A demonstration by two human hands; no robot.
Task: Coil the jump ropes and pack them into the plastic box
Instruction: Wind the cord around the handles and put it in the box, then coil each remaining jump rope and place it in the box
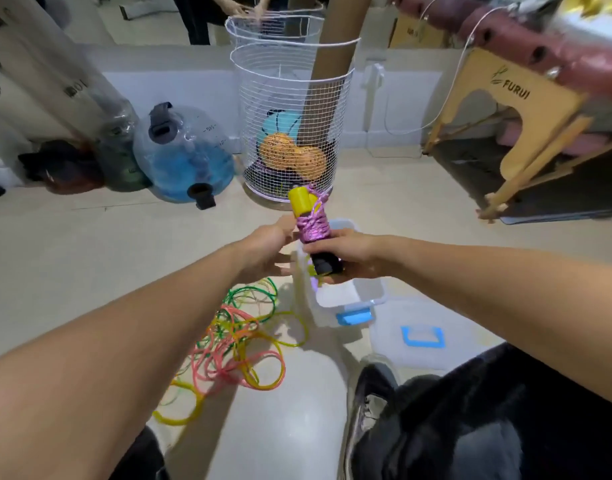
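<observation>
A purple jump rope (314,225) is wound tightly around its yellow-and-black handles, which stand nearly upright above the plastic box (349,296). My right hand (346,252) grips the black lower end of the bundle. My left hand (269,249) sits just left of the bundle with fingers spread, touching its side. The clear plastic box with a blue latch stands open on the floor under my hands. A loose tangle of yellow, green and pink jump rope (238,337) lies on the floor to the left of the box.
The box's clear lid (422,337) with a blue handle lies on the floor right of the box. A white wire basket (290,133) holding balls stands behind. A blue water bag (183,157) lies at left, a wooden bench (526,109) at right. My shoe (370,407) is below.
</observation>
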